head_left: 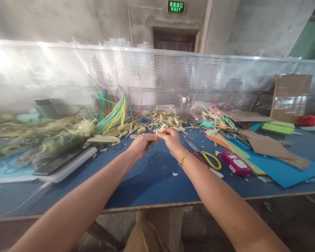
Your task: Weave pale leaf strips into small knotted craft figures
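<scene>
Both hands meet above the middle of the blue table point(152, 182). My left hand point(141, 143) is closed around a thin pale straw-like strip point(160, 129). My right hand point(171, 137), with a gold bracelet on its wrist, pinches the same strip near its upper end. Just behind the hands lies a heap of pale strips and shavings point(160, 120). Yellow-handled scissors point(207, 155) lie on the table to the right of my right wrist.
A bundle of coloured strips point(111, 108) stands at the back left beside heaps of pale fibre point(55, 134). A dark flat device point(65, 162) lies left. Coloured paper sheets point(278, 168), a pink box point(236, 163), cardboard point(290, 96) and a small jar point(185, 106) are right. A perforated metal screen point(173, 73) borders the back.
</scene>
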{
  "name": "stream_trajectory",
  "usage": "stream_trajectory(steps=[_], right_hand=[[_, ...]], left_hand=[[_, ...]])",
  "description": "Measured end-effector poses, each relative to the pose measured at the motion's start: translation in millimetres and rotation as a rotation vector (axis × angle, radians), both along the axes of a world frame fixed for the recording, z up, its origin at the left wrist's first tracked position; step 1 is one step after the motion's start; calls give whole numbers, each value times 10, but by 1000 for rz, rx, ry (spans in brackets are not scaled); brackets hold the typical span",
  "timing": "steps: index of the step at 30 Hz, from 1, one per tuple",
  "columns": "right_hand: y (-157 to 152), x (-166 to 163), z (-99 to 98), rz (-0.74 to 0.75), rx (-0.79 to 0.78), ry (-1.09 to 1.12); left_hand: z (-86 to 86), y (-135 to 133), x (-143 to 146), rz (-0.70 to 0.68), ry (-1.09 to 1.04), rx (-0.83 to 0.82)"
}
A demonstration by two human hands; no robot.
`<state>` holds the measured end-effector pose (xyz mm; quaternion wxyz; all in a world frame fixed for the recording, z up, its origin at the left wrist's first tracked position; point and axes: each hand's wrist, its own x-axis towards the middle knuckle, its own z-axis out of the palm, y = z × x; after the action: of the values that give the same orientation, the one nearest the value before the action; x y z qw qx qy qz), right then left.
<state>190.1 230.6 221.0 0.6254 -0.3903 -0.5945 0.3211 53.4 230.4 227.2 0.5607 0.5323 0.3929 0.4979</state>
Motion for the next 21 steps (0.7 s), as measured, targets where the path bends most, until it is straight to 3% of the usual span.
stream_trajectory(steps=[4, 9, 13, 21], right_hand=[[41, 37, -5, -130, 82, -66], [107, 84, -54, -125, 29, -37], [130, 102, -77, -148, -23, 9], [113, 123, -32, 84, -94, 61]], left_hand=[[-17, -6, 5, -25, -12, -16], [29, -47, -26, -156, 18, -150], [29, -50, -48, -145, 75, -30], [-38, 24, -75, -113, 0, 54]])
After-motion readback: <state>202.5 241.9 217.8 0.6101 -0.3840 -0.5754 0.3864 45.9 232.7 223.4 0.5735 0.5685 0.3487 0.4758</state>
